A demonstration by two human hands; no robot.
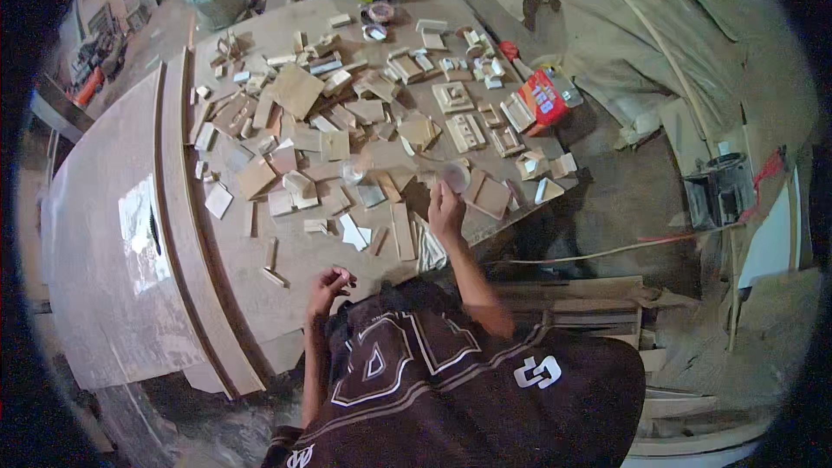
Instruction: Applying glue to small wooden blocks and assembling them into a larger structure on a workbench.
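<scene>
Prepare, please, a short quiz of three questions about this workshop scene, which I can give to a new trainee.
1. Multiple choice: which colour dominates on the container at the right side of the table?
A) Green
B) Red
C) Blue

2. True or false: the left hand is closer to the dark shirt than the right hand is.

3. Short answer: from what material do most of the loose pieces appear to be made?

Key: 1. B; 2. True; 3. Wood.
</scene>
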